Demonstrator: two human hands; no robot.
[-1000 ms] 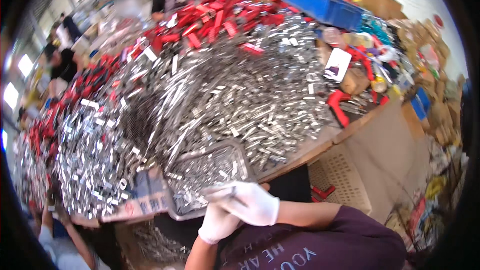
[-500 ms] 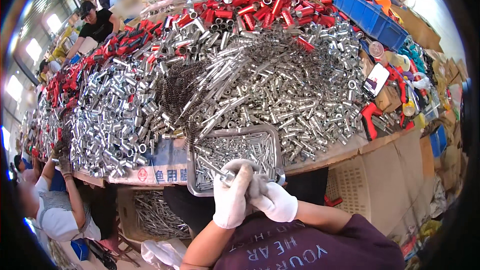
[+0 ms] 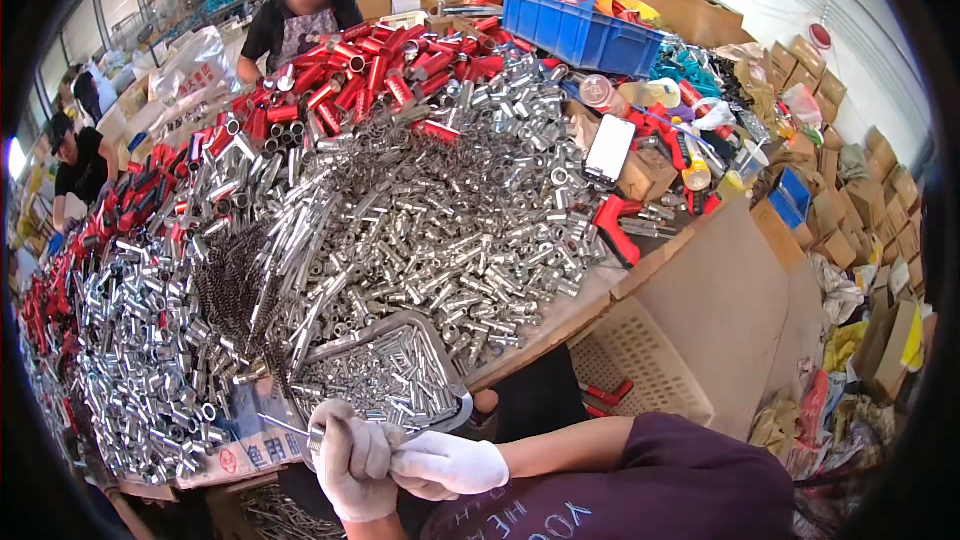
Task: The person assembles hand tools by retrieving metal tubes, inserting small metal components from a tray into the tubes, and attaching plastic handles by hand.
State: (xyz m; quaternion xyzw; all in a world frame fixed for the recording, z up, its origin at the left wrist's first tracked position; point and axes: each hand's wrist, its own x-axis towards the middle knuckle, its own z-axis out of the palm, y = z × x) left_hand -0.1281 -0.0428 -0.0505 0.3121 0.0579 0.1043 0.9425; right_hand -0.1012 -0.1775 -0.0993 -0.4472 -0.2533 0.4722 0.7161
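Note:
My left hand [image 3: 352, 465], in a white work glove with greyed fingers, is closed around a small metal fitting [image 3: 316, 438]. A thin metal rod [image 3: 284, 425] sticks out of that fitting toward the left. My right hand [image 3: 455, 462], gloved too, presses against the left one with its fingers curled in. Whatever its fingertips grip is hidden between the hands. Just beyond them, at the table edge, a grey metal tray [image 3: 455, 380] holds many small pins and screws [image 3: 370, 380].
Heaped metal fittings [image 3: 450, 250] cover the table, with dark springs [image 3: 235, 285] and red tool bodies [image 3: 380, 70] among them. A blue bin [image 3: 580, 35], a phone [image 3: 609, 150] and a red handle [image 3: 615, 230] lie rightward. Below stands a perforated crate [image 3: 640, 360]. A co-worker [image 3: 300, 20] sits opposite.
My view has swung to the right, so the table shifts left in the picture. The thin rod now shows projecting from my left hand. Both hands remain together.

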